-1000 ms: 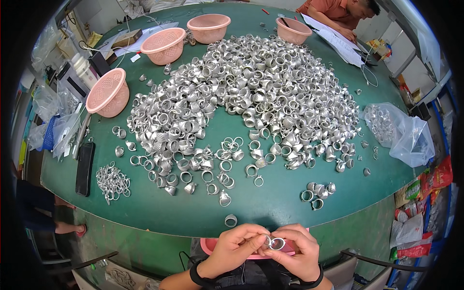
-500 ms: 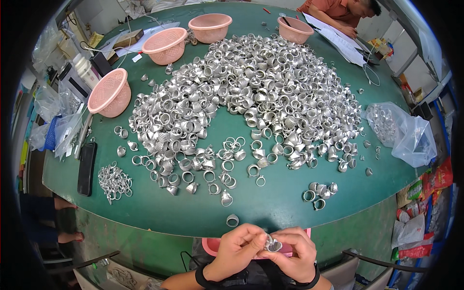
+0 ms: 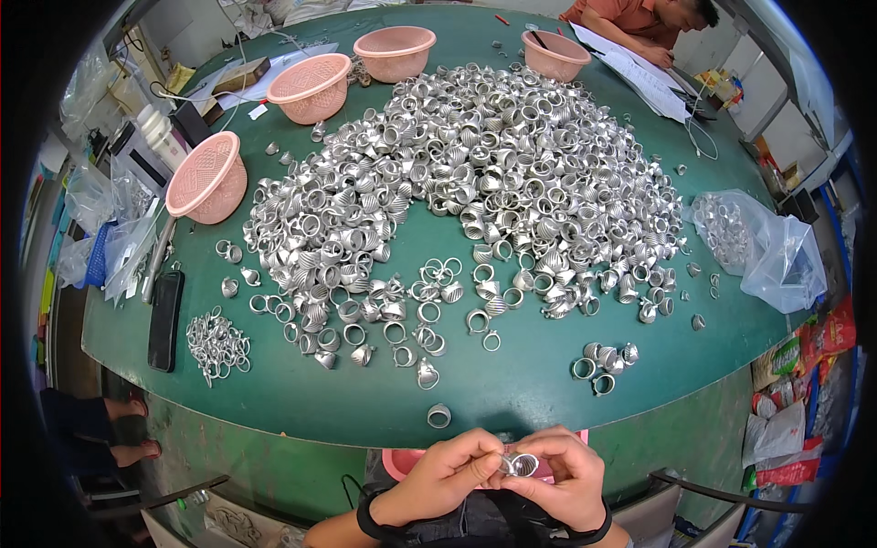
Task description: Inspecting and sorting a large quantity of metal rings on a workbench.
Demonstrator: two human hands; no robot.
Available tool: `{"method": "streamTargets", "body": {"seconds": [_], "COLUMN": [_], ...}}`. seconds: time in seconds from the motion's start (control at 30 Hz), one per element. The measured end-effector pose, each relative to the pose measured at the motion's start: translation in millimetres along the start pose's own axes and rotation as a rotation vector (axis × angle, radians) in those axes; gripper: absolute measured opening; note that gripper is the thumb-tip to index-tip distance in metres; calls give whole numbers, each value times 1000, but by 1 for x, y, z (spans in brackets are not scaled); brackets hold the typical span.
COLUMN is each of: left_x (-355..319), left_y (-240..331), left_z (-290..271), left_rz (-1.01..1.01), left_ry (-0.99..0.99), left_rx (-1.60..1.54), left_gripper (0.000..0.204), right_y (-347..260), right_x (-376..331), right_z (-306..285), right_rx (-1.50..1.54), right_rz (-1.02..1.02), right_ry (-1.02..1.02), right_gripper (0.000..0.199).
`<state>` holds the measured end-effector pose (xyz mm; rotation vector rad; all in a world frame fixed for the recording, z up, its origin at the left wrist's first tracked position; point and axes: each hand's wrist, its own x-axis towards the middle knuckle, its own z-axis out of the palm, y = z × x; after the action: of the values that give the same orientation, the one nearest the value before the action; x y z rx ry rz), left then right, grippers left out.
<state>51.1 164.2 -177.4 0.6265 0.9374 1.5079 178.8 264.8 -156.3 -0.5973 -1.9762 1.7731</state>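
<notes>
In front of the table's near edge, my left hand [image 3: 449,470] and my right hand [image 3: 568,479] meet, both with fingers closed. A spiral-ribbed silver metal ring [image 3: 525,465] is pinched in my right hand. My left thumb and fingers grip a small silver metal piece [image 3: 507,465] against its left side; whether the two are joined I cannot tell. One loose ribbed ring [image 3: 439,416] stands on the table just beyond my hands. Below them shows part of a pink tub [image 3: 398,465]. A large heap of similar metal rings [image 3: 512,164] covers the table's middle.
Pink baskets [image 3: 208,183] stand along the left and far sides. A black phone [image 3: 164,320] lies left, beside a small pile of thin rings [image 3: 217,347]. Several rings [image 3: 605,363] cluster at right, near a clear plastic bag [image 3: 776,256]. A person [image 3: 639,27] leans over papers at the far right.
The ribbed ring has turned in my fingers, so its round opening now shows more. My right hand has shifted slightly to the right. The things on the table stay where they were.
</notes>
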Motion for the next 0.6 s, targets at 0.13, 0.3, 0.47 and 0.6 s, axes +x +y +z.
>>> {"method": "streamTargets", "body": {"seconds": [0.13,0.3,0.47,0.6], "left_x": [2,2,-1,-7], "left_y": [2,4,7,10], "left_z": [1,-7,-6,-4], "left_rz": [82,-25,-206,-279], "left_ry": [33,-5,-87,-90], "left_rx": [54,-76,-342,-393], "left_gripper": [12,10,13,12], "right_y": [-10,-7,-4,-8], "right_x": [5,5,-5,-4], "right_z": [-1,5,5,10], "right_rx": [-173,-311,-295,-302], "right_rz": [-101,-210,-283,-468], "right_ry": [-2,37,-7,46], "right_gripper": [30,32,35,37]}}
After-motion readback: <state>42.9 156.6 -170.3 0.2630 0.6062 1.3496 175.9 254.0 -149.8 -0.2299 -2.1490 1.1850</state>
